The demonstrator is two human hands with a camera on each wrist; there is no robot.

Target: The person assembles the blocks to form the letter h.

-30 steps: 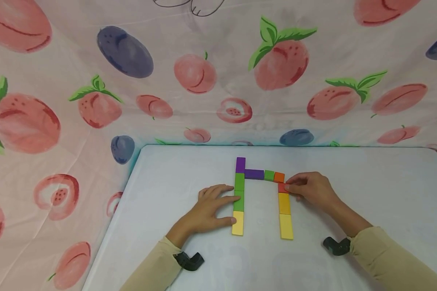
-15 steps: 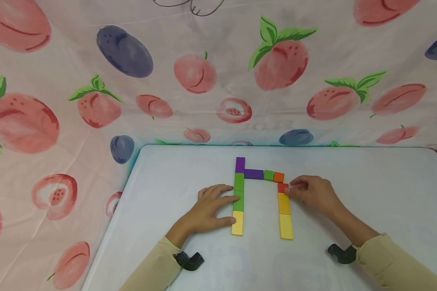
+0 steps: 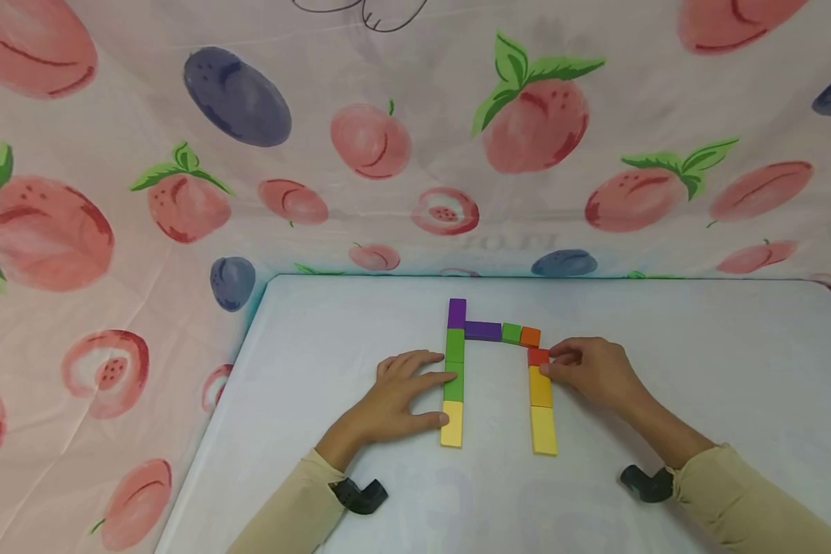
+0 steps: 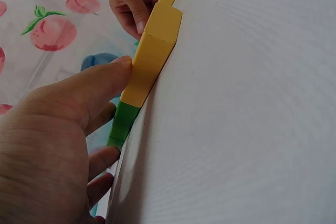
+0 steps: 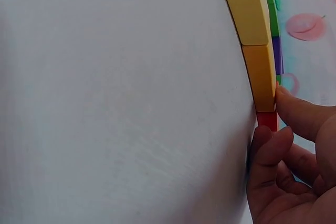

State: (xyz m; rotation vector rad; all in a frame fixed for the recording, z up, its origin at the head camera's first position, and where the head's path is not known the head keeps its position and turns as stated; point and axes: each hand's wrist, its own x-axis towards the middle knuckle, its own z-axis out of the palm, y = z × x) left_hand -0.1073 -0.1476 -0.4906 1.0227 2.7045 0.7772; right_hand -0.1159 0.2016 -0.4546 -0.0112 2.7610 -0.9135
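Flat coloured blocks form an arch-like outline on the white table. My left hand lies beside the left column, thumb at the pale yellow block and index fingertip on a green block. A purple block tops that column. Across run another purple block, a small green block and an orange block. At the right column, my right hand has its thumb tip by the edge of the amber block and its bent fingers beside the red block.
Below the amber block lies a pale yellow block. The white table meets a fruit-patterned cloth at its back and left. A black camera mount is on the left wrist, another mount on the right.
One second ago the right fingers were over the red block's edge; they have since drawn back slightly right and toward me. The left hand and the blocks look nearly unmoved.
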